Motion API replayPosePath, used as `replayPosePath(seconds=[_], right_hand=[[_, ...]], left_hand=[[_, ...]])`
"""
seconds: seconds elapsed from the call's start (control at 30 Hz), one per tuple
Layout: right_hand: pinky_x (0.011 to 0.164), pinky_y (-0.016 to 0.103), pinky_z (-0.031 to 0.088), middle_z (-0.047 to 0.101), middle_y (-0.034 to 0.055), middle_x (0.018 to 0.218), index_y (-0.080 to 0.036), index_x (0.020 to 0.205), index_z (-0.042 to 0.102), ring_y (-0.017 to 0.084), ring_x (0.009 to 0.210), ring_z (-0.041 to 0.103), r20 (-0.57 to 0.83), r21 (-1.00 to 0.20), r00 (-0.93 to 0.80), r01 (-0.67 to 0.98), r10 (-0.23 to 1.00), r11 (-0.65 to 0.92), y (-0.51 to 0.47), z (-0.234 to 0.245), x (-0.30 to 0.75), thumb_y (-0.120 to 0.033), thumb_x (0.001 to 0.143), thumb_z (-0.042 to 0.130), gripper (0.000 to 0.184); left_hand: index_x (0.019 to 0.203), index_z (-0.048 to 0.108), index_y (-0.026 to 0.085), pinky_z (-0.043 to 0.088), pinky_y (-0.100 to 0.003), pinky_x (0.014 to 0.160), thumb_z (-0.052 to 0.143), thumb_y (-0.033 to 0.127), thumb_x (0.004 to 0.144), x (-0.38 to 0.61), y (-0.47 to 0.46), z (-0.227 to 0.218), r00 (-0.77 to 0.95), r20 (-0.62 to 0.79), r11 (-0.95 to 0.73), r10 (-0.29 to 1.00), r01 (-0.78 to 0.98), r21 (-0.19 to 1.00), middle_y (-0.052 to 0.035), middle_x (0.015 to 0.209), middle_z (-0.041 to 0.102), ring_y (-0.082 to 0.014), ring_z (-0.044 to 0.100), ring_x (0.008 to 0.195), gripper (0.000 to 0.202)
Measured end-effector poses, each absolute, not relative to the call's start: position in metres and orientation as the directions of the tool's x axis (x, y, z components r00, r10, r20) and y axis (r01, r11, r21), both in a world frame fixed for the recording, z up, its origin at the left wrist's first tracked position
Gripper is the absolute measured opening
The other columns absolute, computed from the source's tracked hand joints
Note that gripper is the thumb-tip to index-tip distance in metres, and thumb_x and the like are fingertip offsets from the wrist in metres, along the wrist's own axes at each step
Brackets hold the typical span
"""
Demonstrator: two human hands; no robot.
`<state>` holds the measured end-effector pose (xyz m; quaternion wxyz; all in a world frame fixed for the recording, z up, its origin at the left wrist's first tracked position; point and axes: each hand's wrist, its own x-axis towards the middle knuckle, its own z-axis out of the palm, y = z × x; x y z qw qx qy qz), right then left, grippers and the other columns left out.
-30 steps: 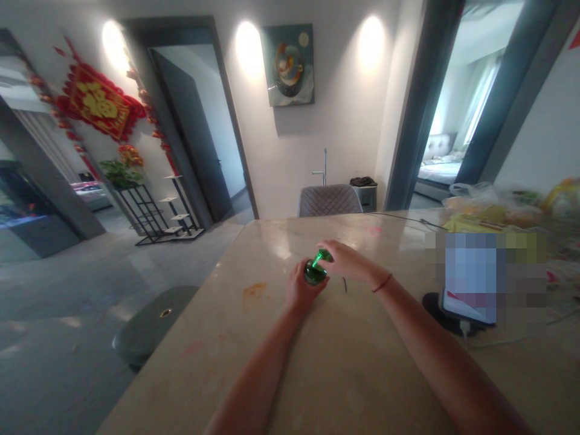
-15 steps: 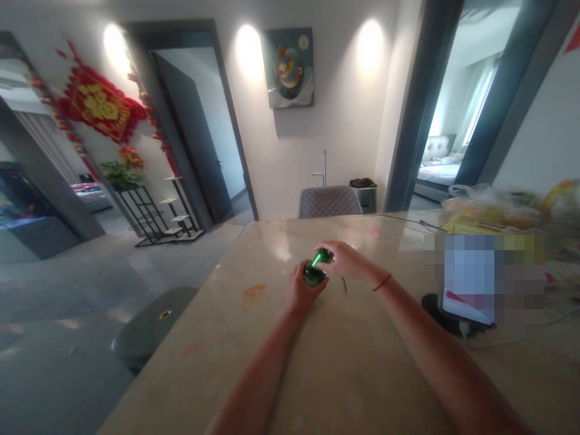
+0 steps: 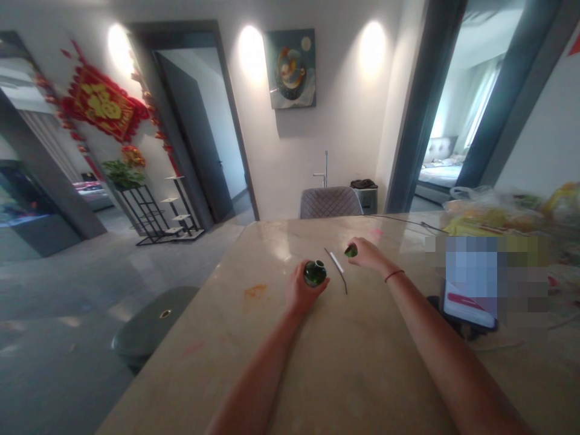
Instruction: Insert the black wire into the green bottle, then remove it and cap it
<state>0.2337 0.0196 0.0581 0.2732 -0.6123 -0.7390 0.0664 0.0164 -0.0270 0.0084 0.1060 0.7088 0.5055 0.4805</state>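
Note:
My left hand (image 3: 302, 291) is wrapped round a small, round, dark green glass bottle (image 3: 313, 275), whose pale-rimmed mouth faces up. To its right, my right hand (image 3: 365, 252) pinches a small green cap-like piece (image 3: 350, 250) just above the table, apart from the bottle. Between the two hands lies a thin dark stick (image 3: 336, 263) with a white middle part, slanting across the tabletop. Whether the green piece is a cap or a stopper I cannot make out.
The stone-topped table (image 3: 344, 362) has orange and pink stains. A tablet-like screen (image 3: 469, 302) stands at the right, with plastic bags (image 3: 493, 208) behind it. A grey chair (image 3: 330, 202) is at the far edge, and a green stool (image 3: 154, 326) stands at the left.
My right hand has moved right, away from the bottle, carrying the green piece off its mouth. More of the thin stick now shows. My left hand stays round the bottle.

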Motion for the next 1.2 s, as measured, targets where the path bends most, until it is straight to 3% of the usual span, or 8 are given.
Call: replayPosePath(seconds=[0.3, 0.4, 0.57, 0.7, 0.87, 1.07, 1.2], right_hand=[[0.057, 0.025, 0.041, 0.065, 0.0125, 0.086, -0.011, 0.087, 0.058, 0.023, 0.076, 0.060, -0.014, -0.290, -0.133, 0.949, 0.991, 0.123, 0.018, 0.041, 0.244, -0.012, 0.054, 0.063, 0.033], [0.059, 0.027, 0.043, 0.065, 0.0145, 0.088, -0.009, 0.088, 0.059, 0.025, 0.078, 0.061, -0.057, -0.295, -0.147, 0.947, 0.987, 0.124, 0.018, 0.038, 0.243, -0.012, 0.053, 0.067, 0.036], [0.084, 0.032, 0.042, 0.058, 0.0183, 0.110, -0.008, 0.105, 0.056, 0.026, 0.100, 0.056, 0.102, -0.395, -0.155, 0.900, 0.983, 0.183, 0.024, 0.038, 0.237, -0.028, 0.060, 0.070, 0.051], [0.096, 0.039, 0.035, 0.049, 0.0187, 0.124, -0.010, 0.119, 0.047, 0.026, 0.115, 0.046, 0.227, -0.574, -0.189, 0.766, 0.955, 0.288, 0.020, 0.047, 0.225, -0.032, 0.067, 0.067, 0.060], [0.088, 0.034, 0.043, 0.059, 0.0134, 0.112, -0.012, 0.114, 0.051, 0.020, 0.102, 0.056, 0.100, -0.816, -0.455, 0.471, 0.885, 0.335, 0.003, 0.057, 0.194, -0.037, 0.068, 0.065, 0.053], [0.077, 0.032, 0.047, 0.063, 0.0104, 0.097, -0.010, 0.101, 0.055, 0.020, 0.087, 0.060, 0.167, -0.808, -0.466, 0.440, 0.869, 0.391, -0.001, 0.054, 0.169, -0.036, 0.059, 0.071, 0.052], [0.073, 0.028, 0.046, 0.062, 0.0087, 0.096, -0.011, 0.101, 0.053, 0.017, 0.085, 0.059, 0.218, -0.835, -0.416, 0.389, 0.883, 0.389, 0.003, 0.050, 0.168, -0.032, 0.063, 0.068, 0.046]], left_hand=[[0.108, 0.049, 0.022, 0.045, -0.035, 0.081, 0.067, 0.045, 0.061, 0.016, -0.027, 0.008, 0.033, 0.575, -0.475, 0.817, 0.603, 0.641, -0.0060, 0.102, 0.059, -0.0204, 0.056, 0.093, 0.055], [0.107, 0.049, 0.022, 0.045, -0.035, 0.079, 0.067, 0.044, 0.061, 0.016, -0.028, 0.009, 0.035, 0.579, -0.479, 0.815, 0.603, 0.638, -0.0059, 0.100, 0.060, -0.0205, 0.057, 0.092, 0.054], [0.110, 0.046, 0.022, 0.044, -0.037, 0.081, 0.069, 0.044, 0.059, 0.016, -0.024, 0.004, 0.012, 0.563, -0.461, 0.826, 0.590, 0.663, -0.0067, 0.101, 0.059, -0.0217, 0.056, 0.094, 0.060], [0.115, 0.038, 0.021, 0.043, -0.038, 0.082, 0.069, 0.045, 0.059, 0.016, -0.018, -0.003, -0.005, 0.521, -0.430, 0.853, 0.558, 0.709, -0.0080, 0.105, 0.057, -0.0221, 0.055, 0.095, 0.068], [0.111, 0.039, 0.020, 0.042, -0.037, 0.083, 0.070, 0.040, 0.060, 0.016, -0.015, -0.006, 0.021, 0.534, -0.473, 0.845, 0.492, 0.731, -0.0092, 0.105, 0.055, -0.0215, 0.054, 0.097, 0.063], [0.113, 0.035, 0.019, 0.044, -0.037, 0.082, 0.068, 0.033, 0.064, 0.016, -0.013, -0.010, 0.040, 0.545, -0.495, 0.838, 0.477, 0.726, -0.0118, 0.107, 0.054, -0.0214, 0.054, 0.096, 0.061], [0.119, 0.029, 0.020, 0.043, -0.036, 0.084, 0.068, 0.033, 0.064, 0.018, -0.013, -0.013, 0.022, 0.567, -0.520, 0.823, 0.429, 0.739, -0.0136, 0.114, 0.050, -0.0211, 0.053, 0.101, 0.068]])
